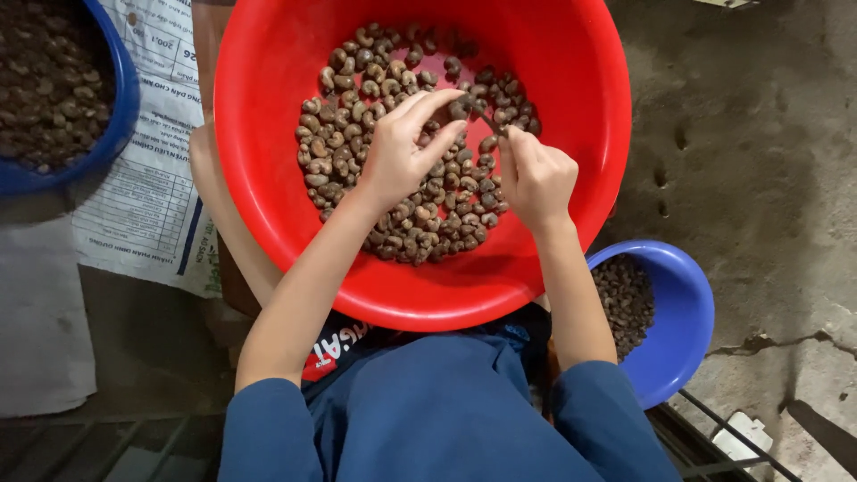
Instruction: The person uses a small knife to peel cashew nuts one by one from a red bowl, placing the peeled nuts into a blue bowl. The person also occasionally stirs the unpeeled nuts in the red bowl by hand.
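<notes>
Two hands work over a red basin (268, 178) that holds a heap of brown cashew nuts (393, 214). A single nut (459, 109) is pinched between the fingertips of the left hand (397, 152), above the far right part of the heap. It is too small to tell which way its curve lies. The left fingers are closed on it, thumb under, forefinger stretched toward the right.

A thin dark tool (486, 118) sits in the right hand (536, 177), whose fingers are curled tight around its handle. Its long axis runs from the fist at the near right up to the far left, and its tip points at the nut and touches it.

One blue bowl (683, 330) stands near and to the right of the basin, just beside it, with darker small pieces inside. Another blue basin (125, 98) lies at the far left, cut by the frame edge, also filled with brownish nuts. Between that basin and the red one lies a white sack (147, 205), flat on the floor, printed with dark blue lines of text and ruled boxes. A pale cloth (40, 330) lies near left.
</notes>
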